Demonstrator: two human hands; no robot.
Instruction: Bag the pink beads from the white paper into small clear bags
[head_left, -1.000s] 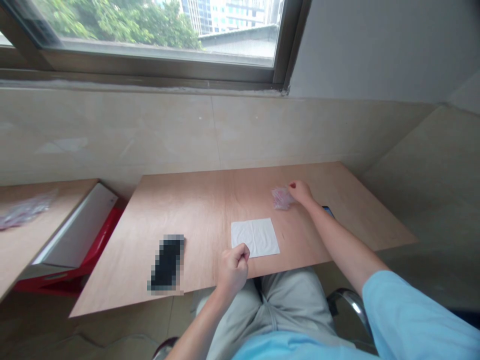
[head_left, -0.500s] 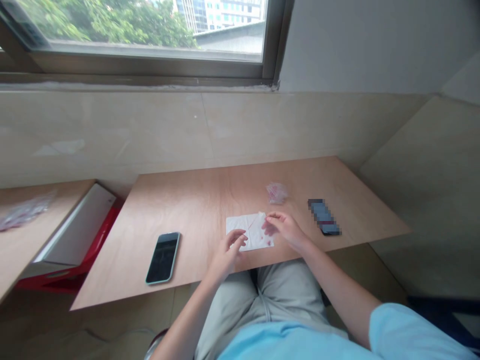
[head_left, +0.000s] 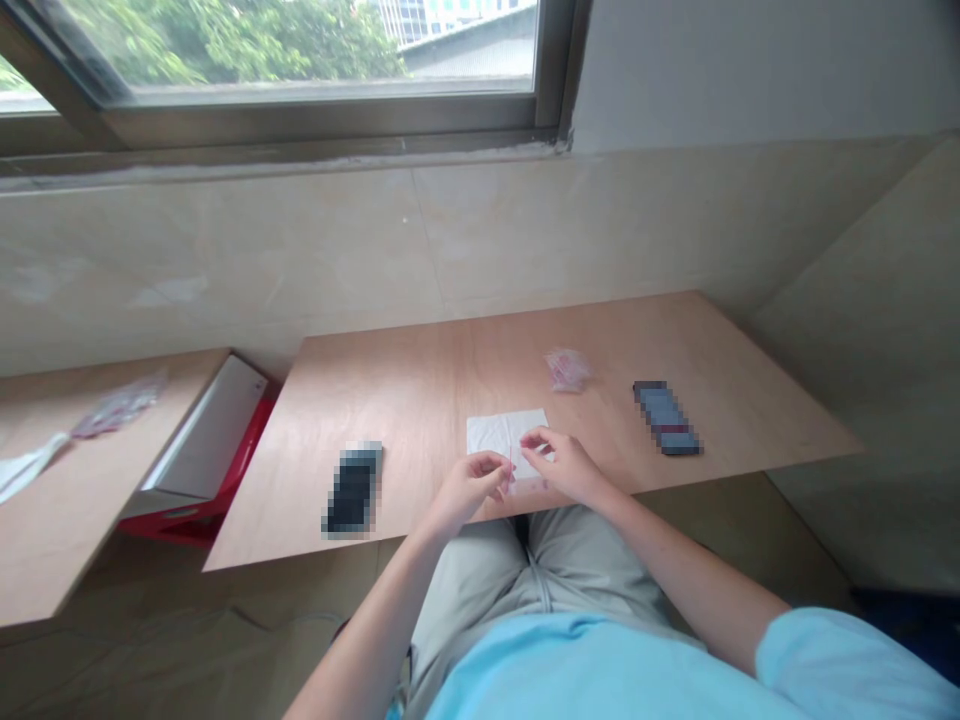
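My left hand (head_left: 469, 490) and my right hand (head_left: 566, 465) meet above the near edge of a white paper napkin (head_left: 504, 432) on a plywood board (head_left: 442, 400). A thin reddish strand (head_left: 511, 466) stands between them, pinched in my left fingertips. My right fingers are close to it, but I cannot tell whether they hold it. A clear plastic bag (head_left: 568, 370) with pinkish contents lies beyond the napkin. A pixelated black phone (head_left: 352, 490) lies left of my hands, and a pixelated blue phone (head_left: 666, 418) lies to the right.
A second wooden board (head_left: 82, 480) at the left carries a clear bag (head_left: 116, 407) and a white strip (head_left: 26, 465). Between the boards stand a white box (head_left: 206, 430) and a red object (head_left: 244, 470). Tiled wall and a window lie beyond.
My hands have come closer together, and the strand now stands more upright between them. The whole scene sits slightly higher and shifted in view. The phones, bag and napkin have not visibly moved on the board.
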